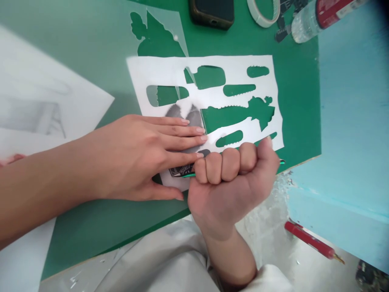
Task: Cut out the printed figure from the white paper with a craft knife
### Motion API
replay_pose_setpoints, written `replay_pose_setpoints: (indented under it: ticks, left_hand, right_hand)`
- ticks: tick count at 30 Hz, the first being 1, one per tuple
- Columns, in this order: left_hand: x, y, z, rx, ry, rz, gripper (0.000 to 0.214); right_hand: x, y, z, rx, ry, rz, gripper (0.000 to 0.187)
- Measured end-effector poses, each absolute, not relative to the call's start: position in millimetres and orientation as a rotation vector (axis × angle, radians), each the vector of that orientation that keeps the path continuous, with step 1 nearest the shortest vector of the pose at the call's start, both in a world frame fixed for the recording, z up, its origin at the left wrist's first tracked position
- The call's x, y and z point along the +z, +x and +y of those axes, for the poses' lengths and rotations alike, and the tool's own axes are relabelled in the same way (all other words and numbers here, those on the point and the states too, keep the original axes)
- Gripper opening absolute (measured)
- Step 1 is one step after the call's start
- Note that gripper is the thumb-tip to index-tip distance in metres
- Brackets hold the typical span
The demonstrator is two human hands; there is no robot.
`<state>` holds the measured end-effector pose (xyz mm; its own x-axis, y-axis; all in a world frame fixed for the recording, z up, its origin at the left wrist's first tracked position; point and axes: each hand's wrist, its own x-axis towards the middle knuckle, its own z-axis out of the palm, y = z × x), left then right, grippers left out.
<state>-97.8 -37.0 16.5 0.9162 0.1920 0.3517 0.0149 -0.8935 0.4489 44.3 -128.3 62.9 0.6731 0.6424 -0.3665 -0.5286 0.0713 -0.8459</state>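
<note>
My left hand (148,146) lies flat, palm down, with its fingers stretched out over dark printed pieces (196,115) and a white sheet (237,61) with many cut-out shapes. My right hand (232,178) is a closed fist, palm side up, beside the left fingertips at the sheet's near edge. It grips a slim green pen-like tool (189,175), whose two ends show on either side of the fist; its middle is hidden. Close to the tool's left end is a black patterned piece (179,170), partly under my left hand. A clear plastic stencil (165,16) extends behind the white sheet.
Large white papers (75,93) with faint drawings lie left on the green table (299,101). At the back are a dark phone-like object (212,14), a tape roll (264,14) and a bottle (313,18). A red pen-like object (310,239) is off the table's right side.
</note>
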Motion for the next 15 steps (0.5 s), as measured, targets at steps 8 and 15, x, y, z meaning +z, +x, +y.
replay_pose_setpoints:
  ticks: [8, 15]
  left_hand:
    - [15.7, -98.4, -38.1, 0.540, 2.638, 0.141, 0.070]
    - [14.7, -96.9, -37.8, 0.538, 2.633, 0.132, 0.069]
  right_hand:
    - [64.5, 42.6, -127.6, 0.874, -1.209, -0.114, 0.061]
    - [67.8, 39.1, -126.1, 0.881, -1.204, -0.216, 0.065]
